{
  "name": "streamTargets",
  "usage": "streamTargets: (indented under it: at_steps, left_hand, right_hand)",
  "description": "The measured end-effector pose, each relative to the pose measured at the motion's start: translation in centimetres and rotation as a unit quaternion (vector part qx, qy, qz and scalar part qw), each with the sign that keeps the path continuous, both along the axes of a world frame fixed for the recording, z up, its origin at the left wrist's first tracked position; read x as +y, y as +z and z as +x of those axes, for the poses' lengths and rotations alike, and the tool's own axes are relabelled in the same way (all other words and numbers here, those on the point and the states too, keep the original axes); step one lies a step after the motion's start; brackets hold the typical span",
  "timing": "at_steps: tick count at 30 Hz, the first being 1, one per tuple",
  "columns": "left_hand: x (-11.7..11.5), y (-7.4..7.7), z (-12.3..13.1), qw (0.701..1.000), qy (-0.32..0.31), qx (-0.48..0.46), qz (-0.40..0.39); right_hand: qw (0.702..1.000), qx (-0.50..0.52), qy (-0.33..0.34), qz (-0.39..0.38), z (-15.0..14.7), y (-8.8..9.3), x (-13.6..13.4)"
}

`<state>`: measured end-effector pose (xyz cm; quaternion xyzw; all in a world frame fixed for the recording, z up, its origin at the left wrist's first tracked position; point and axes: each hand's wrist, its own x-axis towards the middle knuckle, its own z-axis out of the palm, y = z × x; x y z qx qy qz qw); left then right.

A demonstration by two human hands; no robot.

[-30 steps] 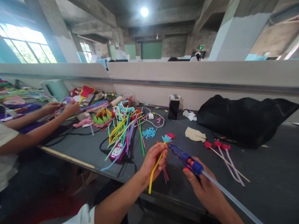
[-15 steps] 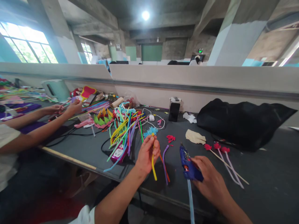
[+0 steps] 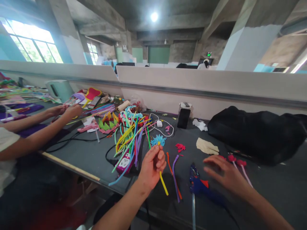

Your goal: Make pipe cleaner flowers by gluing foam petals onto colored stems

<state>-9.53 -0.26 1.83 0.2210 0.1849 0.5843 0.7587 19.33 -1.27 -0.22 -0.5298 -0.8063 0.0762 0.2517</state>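
My left hand [image 3: 151, 167] is closed around a yellow stem [image 3: 163, 187] topped with a light-blue paper flower [image 3: 158, 140], held upright over the dark table [image 3: 96, 153]. A blue glue gun [image 3: 197, 183] lies flat on the table near the front edge. My right hand [image 3: 227, 175] hovers open just right of the gun, fingers spread, holding nothing. An orange and a purple stem [image 3: 175, 174] lie on the table between the two hands. Small red paper flowers on sticks [image 3: 236, 161] lie beyond my right hand.
A heap of coloured stems [image 3: 130, 134] covers a pink power strip [image 3: 124, 162]. Red paper bits [image 3: 180, 147], a beige cloth [image 3: 206, 147], a phone on a stand [image 3: 183, 116] and a black bag [image 3: 256, 134] lie farther back. Another person's arms [image 3: 35, 127] work at the left.
My right hand set the glue gun down on the table and let go, opening beside it. My left hand drew the flower stem away from the nozzle and slightly left.
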Motion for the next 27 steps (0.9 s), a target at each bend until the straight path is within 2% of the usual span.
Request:
streamTargets:
  at_steps: [3,5,8,10,14,18,21,24,27]
  left_hand:
    - [0.0,0.1,0.1,1.0,-0.002,0.004,-0.007]
    - [0.0,0.1,0.4,1.0,-0.004,0.007,-0.011]
    - [0.1,-0.3,0.9,1.0,-0.005,0.011,-0.011]
    - [0.3,-0.7,1.1,1.0,-0.004,0.012,-0.009]
    - [0.6,-1.2,1.3,1.0,0.003,0.012,0.006]
    - [0.7,-1.3,1.3,1.0,0.002,0.014,0.004]
    - [0.6,-1.2,1.4,1.0,-0.001,0.021,-0.007]
    - [0.5,-1.0,1.6,0.999,0.002,0.03,-0.014]
    - [0.2,-0.9,2.1,0.999,-0.005,0.035,-0.018]
  right_hand:
    - [1.0,0.01,0.001,0.0,-2.6,2.1,4.9]
    - [0.999,-0.021,0.031,-0.015,-5.3,2.3,8.7]
    - [0.996,-0.049,0.056,-0.043,-9.1,0.8,13.9]
    - [0.994,-0.071,0.06,-0.059,-10.9,-0.5,16.4]
    - [0.988,-0.111,0.062,-0.086,-12.9,-2.2,18.4]
    - [0.988,-0.117,0.049,-0.089,-13.3,-2.1,17.7]
    - [0.993,-0.088,0.032,-0.073,-12.5,-1.0,15.4]
    - [0.998,-0.034,0.016,-0.048,-10.8,0.7,11.0]
    - [1.0,0.018,0.003,-0.023,-9.2,2.2,5.2]
